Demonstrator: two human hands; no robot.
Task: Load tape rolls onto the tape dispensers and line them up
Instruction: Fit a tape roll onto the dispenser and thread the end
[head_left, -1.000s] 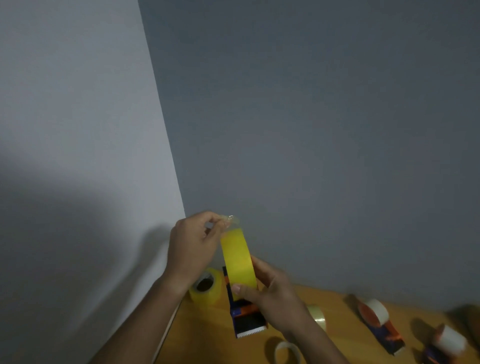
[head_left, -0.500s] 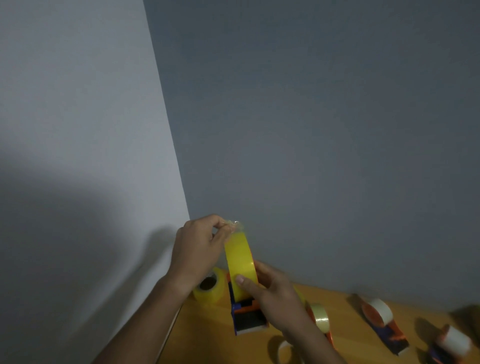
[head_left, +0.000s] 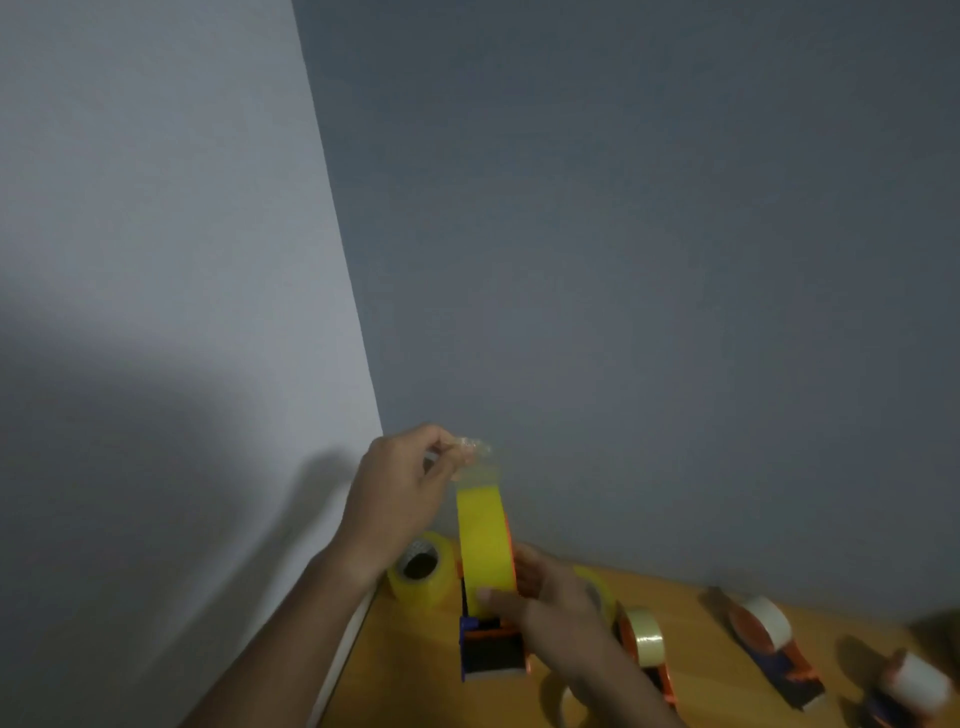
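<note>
Above the near left of the table, a yellow roll sits edge-on in a blue and orange dispenser, both held off the surface. Right hand grips roll and dispenser together, thumb across the roll's lower face, fingers curled behind. Left hand pinches the crumpled clear tape end above the roll, thumb and fingers closed on it. Second yellow roll lies on the table just behind the left wrist, core facing the camera. Right of the held unit, three loaded dispensers rest on the table: one partly hidden by the right forearm, another well apart, a third near the frame edge, blurred. Grey walls meet in a corner behind.
</note>
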